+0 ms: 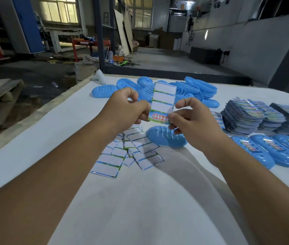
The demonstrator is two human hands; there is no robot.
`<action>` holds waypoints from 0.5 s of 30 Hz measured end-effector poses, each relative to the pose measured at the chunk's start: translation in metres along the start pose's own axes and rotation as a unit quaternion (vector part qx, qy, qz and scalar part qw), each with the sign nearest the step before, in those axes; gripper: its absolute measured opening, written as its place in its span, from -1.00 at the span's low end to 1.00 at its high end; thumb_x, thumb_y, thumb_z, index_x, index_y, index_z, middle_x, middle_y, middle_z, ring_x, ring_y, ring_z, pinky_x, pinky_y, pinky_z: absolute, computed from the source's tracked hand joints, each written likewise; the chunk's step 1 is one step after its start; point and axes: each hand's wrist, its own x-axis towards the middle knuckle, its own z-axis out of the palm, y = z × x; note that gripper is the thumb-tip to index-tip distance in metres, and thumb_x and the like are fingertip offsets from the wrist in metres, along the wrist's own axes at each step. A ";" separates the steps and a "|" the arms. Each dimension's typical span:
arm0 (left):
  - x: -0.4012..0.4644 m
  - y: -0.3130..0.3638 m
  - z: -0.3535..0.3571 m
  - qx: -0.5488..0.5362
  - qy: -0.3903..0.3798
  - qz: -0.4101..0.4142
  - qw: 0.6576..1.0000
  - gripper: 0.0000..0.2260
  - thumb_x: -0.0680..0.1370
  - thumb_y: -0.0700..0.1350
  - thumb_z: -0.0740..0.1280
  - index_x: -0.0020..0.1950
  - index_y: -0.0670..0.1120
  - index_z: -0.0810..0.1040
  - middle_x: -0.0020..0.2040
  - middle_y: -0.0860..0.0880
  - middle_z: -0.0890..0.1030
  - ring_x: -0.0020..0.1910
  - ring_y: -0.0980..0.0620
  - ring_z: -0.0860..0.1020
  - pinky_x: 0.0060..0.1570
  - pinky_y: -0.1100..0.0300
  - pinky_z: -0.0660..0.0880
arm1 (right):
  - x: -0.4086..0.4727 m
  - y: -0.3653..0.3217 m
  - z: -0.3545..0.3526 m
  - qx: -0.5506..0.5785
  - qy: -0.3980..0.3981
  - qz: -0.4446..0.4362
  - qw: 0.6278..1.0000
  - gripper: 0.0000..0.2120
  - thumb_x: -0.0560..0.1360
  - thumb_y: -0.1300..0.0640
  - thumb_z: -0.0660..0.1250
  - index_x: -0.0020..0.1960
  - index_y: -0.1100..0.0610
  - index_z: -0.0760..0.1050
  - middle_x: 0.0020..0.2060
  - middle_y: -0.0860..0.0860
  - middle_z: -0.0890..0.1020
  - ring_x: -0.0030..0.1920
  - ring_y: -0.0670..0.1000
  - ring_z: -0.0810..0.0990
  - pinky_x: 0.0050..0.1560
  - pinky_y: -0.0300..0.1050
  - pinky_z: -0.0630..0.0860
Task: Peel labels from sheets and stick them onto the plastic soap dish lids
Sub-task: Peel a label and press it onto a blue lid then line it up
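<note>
I hold a label sheet (163,98) upright above the white table (140,200). Most of its panels are blank; one printed label with red characters (158,116) sits at its lower end. My left hand (124,110) grips the sheet's lower left edge. My right hand (191,119) pinches the lower right corner at that label. A blue plastic soap dish lid (165,136) lies on the table just below my hands, partly hidden by my right hand.
Several spent backing sheets (127,152) lie scattered under my left wrist. A pile of blue lids (191,87) sits at the far edge. Stacks of label sheets (257,117) stand at the right, with labelled lids (273,149) in front of them.
</note>
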 end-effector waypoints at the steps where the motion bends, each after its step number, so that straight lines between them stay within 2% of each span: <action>1: 0.000 0.000 0.000 0.009 -0.010 -0.001 1.000 -0.72 0.49 -0.19 0.44 -0.17 -0.03 0.32 -0.29 -0.06 0.71 -0.28 0.02 0.70 -0.28 0.16 0.57 | 0.001 0.000 0.000 0.000 0.011 -0.002 1.000 -0.81 0.59 0.22 0.38 -0.01 0.00 0.40 -0.27 -0.02 0.70 -0.33 -0.10 0.65 -0.20 -0.10 0.60; 5: -0.002 0.000 0.000 0.053 -0.026 0.010 0.998 -0.70 0.46 -0.19 0.45 -0.16 -0.02 0.30 -0.23 -0.08 0.73 -0.25 0.05 0.70 -0.22 0.11 0.55 | 0.002 0.002 -0.002 -0.009 0.018 -0.003 1.000 -0.82 0.61 0.22 0.36 -0.03 0.00 0.39 -0.27 -0.05 0.68 -0.34 -0.10 0.64 -0.19 -0.04 0.58; 9: -0.003 0.001 0.000 0.072 -0.036 0.020 0.997 -0.69 0.45 -0.17 0.47 -0.15 -0.01 0.31 -0.28 -0.04 0.72 -0.26 0.09 0.68 -0.13 0.02 0.56 | 0.004 0.004 -0.002 -0.023 0.015 -0.010 1.000 -0.82 0.60 0.20 0.36 -0.04 -0.01 0.39 -0.35 -0.14 0.67 -0.36 -0.14 0.62 -0.28 -0.16 0.58; 15: -0.004 0.001 0.000 0.082 -0.044 0.030 0.995 -0.69 0.44 -0.17 0.48 -0.15 -0.02 0.32 -0.28 -0.04 0.71 -0.30 0.16 0.66 -0.09 0.03 0.55 | 0.006 0.007 -0.002 -0.030 0.011 -0.016 0.999 -0.84 0.60 0.18 0.37 -0.03 -0.01 0.41 -0.38 -0.19 0.66 -0.37 -0.18 0.61 -0.32 -0.26 0.55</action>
